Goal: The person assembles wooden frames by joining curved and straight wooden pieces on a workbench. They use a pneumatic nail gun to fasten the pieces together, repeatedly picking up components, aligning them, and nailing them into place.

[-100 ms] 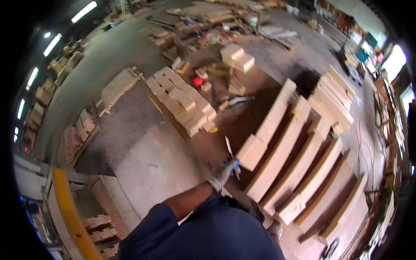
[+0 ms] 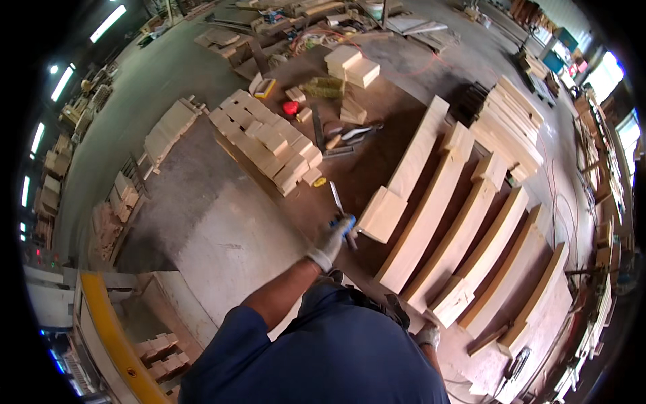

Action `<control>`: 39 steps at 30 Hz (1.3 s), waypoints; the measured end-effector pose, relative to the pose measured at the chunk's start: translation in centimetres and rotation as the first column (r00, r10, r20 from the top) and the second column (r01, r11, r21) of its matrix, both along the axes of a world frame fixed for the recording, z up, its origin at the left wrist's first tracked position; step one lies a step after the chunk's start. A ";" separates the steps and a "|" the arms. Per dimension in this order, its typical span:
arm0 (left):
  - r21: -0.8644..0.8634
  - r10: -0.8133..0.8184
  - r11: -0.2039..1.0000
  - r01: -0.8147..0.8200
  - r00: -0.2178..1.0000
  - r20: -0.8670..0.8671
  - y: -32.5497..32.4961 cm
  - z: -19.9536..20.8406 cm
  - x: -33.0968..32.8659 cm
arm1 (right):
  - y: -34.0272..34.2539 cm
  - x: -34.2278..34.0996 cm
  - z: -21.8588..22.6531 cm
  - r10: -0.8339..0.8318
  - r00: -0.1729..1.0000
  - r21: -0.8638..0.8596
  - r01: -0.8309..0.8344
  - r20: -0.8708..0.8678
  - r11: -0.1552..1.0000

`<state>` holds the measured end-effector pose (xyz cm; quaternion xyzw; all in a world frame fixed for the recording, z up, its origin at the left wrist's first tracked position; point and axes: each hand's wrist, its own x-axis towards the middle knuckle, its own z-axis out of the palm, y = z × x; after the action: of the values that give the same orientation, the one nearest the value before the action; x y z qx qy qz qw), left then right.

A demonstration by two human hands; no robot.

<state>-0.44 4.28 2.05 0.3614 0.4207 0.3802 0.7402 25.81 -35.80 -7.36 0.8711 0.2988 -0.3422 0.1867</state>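
Note:
In my gloved left hand point(image 2: 328, 244) is a blue tool point(image 2: 345, 223) with a thin, pale, straight blade pointing away from me. The fingers are wrapped round it, and its exact kind is hard to tell. Just to its right lies the blocky near end of a wooden beam point(image 2: 382, 214). My gloved right hand point(image 2: 427, 334) is low beside my body, close to the near end of a curved wooden beam point(image 2: 452, 303). Its fingers are too small and partly hidden, so their grip does not show. Several curved beams lie side by side on the right.
A stack of wooden blocks point(image 2: 266, 145) stands ahead on the left. Hand tools point(image 2: 353, 133) and a red object point(image 2: 291, 108) lie beyond it. More stacked timber point(image 2: 508, 128) is at the far right. A yellow-edged machine point(image 2: 111, 337) stands at my near left.
The view has turned, so the scene sits further left and up and looks sharper. My left hand still grips the blue tool. More of my right hand shows beside the beam.

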 end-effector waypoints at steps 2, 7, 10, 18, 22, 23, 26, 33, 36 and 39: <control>0.045 0.091 0.995 -0.090 0.996 -0.012 1.2 -2.0 -1.2 | 1.7 -1.6 4.1 -0.063 0.998 -0.025 0.063 0.007 0.998; -0.017 0.006 1.000 -0.010 0.981 -0.194 5.5 -4.4 -2.1 | -0.3 -1.0 1.8 -0.036 0.999 0.077 0.037 -0.017 0.996; -0.072 -0.148 0.989 0.130 0.832 -0.535 7.2 -7.9 -1.6 | 0.1 -2.0 3.3 -0.100 0.994 0.122 0.105 -0.048 0.987; 0.028 -0.145 0.874 0.485 0.315 -0.938 13.7 -7.7 2.5 | 1.7 -1.8 1.9 -0.113 0.993 -0.053 0.114 0.023 0.992; 0.297 0.173 0.827 0.477 0.287 -0.942 15.8 -6.5 4.1 | 1.8 -1.7 2.2 -0.114 0.993 -0.078 0.115 0.017 0.990; 0.363 0.233 0.799 0.480 0.310 -0.922 15.9 -6.3 4.5 | 1.2 -1.5 1.4 -0.089 0.995 -0.068 0.091 0.036 0.994; 0.413 0.165 0.765 0.495 0.469 -0.868 14.6 -2.1 6.2 | 0.1 -1.6 0.1 -0.084 0.994 -0.066 0.089 0.069 0.994; 0.451 0.024 0.589 0.670 0.544 -0.839 3.7 -1.3 6.0 | 2.1 -2.7 3.0 -0.143 0.989 -0.088 0.145 0.028 0.986; 0.433 0.070 0.515 0.740 0.467 -0.881 -0.6 -2.6 5.9 | 2.7 -2.8 3.9 -0.142 0.990 -0.103 0.142 0.010 0.984; 0.431 0.119 0.496 0.754 0.433 -0.894 -1.9 -2.6 5.7 | 2.0 -2.8 3.3 -0.119 0.993 -0.115 0.121 0.025 0.986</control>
<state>5.25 2.36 -0.58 0.8698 0.4086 0.1229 0.2479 23.02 -33.75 -4.09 0.8781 0.2236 -0.3619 0.2190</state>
